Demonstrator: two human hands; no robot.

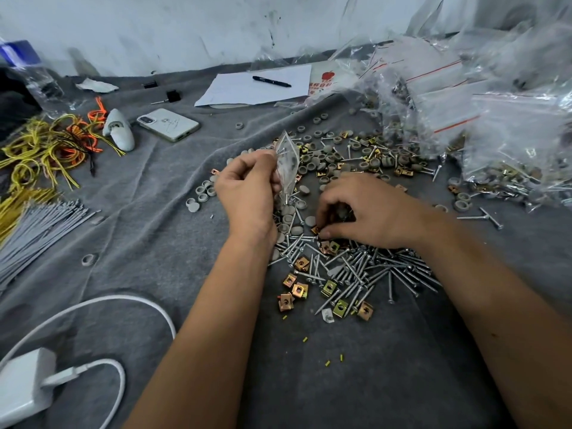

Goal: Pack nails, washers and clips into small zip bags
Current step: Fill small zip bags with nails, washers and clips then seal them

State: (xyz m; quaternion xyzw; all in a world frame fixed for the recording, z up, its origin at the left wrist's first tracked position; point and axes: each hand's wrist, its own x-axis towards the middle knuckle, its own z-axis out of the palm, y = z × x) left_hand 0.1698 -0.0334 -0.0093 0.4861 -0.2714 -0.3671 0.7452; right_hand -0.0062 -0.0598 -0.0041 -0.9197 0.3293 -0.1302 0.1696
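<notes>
Head view, looking down over both forearms onto a tabletop covered in grey cloth. The left hand is raised a little and pinches a small clear zip bag by its edge, the bag hanging upright with a few silver pieces showing at its bottom. The right hand is down on the pile, fingers curled, thumb and fingertips closed on a small brass clip at the heap's edge.

Just near of the hands lies a spread of silver nails, with more brass clips scattered among them and on their near-left side. Grey round washers are strewn beyond the hands, reaching toward the far right, where a mound of filled clear bags with red zip strips is piled.

Far centre, a black pen rests on a white sheet of paper. A white phone lies face down left of centre. At the left edge are tangled yellow and orange ties and a bundle of grey ties. A white charger with its cable sits at the near left.
</notes>
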